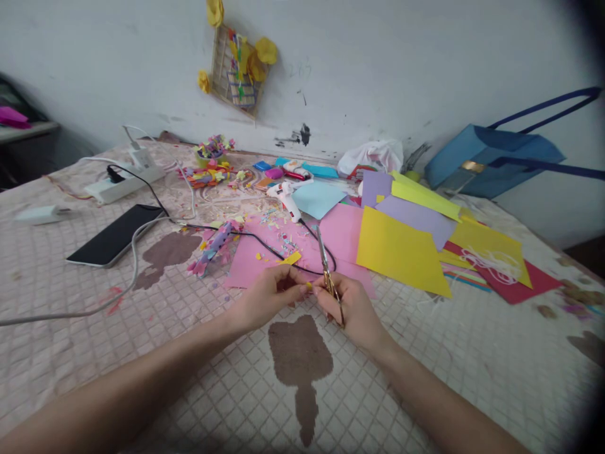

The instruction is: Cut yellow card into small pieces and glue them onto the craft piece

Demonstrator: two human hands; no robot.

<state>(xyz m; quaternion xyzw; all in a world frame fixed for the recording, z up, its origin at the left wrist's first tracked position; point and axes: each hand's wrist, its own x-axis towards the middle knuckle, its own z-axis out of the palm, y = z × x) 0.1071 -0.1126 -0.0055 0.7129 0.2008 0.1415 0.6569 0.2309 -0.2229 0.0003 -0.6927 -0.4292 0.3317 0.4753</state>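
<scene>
My left hand (278, 291) is closed in a pinch on a tiny yellow piece of paper (309, 285). Just to its right, my right hand (347, 302) holds a pair of scissors (326, 268) with gold-coloured handles, the blades pointing up and away from me. Its fingertips meet those of my left hand at the yellow piece. Beyond both hands lies a pink sheet (250, 261) strewn with small paper scraps, a yellow strip (291, 258) and a black cord. Left of the sheet sits a purple roll (217, 246) decorated with small coloured pieces.
A white glue gun (286, 200) lies past the pink sheet. Yellow sheets (401, 249) and other coloured papers spread to the right, near a blue bag (496, 161). On the left are a phone (116, 234), a power strip (125, 181) and a grey cable (137, 265) crossing the table.
</scene>
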